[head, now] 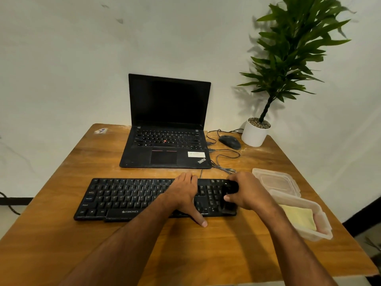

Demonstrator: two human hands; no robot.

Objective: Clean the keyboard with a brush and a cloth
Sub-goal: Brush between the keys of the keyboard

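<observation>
My left hand (pixel 183 195) lies flat steadying the Zebronics keyboard (pixel 127 198); my right hand (pixel 247 193) grips a dark brush (pixel 228 200) over the numpad. Brushing is underway, I judge; the yellow cloth (pixel 299 216) sits unused in its tub (pixel 321 230).

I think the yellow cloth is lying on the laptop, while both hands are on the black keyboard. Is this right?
Not quite. The head view shows the yellow cloth inside the open plastic container at the table's right edge, not on the laptop. The left hand and right hand are on the black keyboard.
</observation>
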